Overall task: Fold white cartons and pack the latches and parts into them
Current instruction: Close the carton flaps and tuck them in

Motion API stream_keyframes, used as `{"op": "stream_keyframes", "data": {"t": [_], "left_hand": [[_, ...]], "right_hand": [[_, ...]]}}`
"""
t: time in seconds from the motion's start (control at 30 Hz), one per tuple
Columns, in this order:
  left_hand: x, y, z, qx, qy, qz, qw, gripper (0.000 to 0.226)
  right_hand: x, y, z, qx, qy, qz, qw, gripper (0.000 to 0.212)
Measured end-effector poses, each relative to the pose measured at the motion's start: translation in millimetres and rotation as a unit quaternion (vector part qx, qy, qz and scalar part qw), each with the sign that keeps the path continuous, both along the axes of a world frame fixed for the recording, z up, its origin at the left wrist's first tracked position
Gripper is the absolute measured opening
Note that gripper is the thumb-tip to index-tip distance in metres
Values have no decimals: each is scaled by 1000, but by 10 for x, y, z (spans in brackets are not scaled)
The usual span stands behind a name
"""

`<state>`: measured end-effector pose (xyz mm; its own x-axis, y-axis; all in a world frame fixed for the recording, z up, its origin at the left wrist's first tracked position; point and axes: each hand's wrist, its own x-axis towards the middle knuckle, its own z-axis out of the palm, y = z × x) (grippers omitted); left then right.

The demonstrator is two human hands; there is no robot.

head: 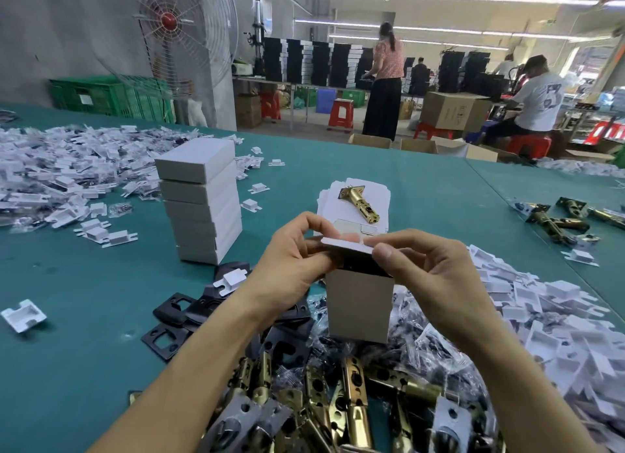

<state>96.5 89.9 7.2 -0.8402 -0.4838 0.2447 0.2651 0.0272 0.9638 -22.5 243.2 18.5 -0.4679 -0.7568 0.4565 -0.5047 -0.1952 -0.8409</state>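
Here I see the upright white cardboard carton over the heap of brass latches, its top flap half down. The left hand pinches the flap's left edge and the right hand pinches its right corner. Behind, a gold tubular latch lies on flat white carton blanks. A stack of closed white cartons stands to the left on the green table.

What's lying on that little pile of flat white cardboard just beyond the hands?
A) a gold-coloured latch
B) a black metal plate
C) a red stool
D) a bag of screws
A: a single gold-coloured latch lies on top of the pile of flat white cardboard, with its square plate at the far end.
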Motion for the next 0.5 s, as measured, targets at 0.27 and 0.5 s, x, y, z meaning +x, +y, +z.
{"op": "stream_keyframes", "data": {"t": [0.27,0.5], "left_hand": [[41,8,37,52,-33,-33,998,16],[24,9,1,-10,0,-13,1000,13]], "right_hand": [[-12,1,-4,18,11,-56,998,13],[-17,-17,-28,17,-16,-89,996,12]]}}
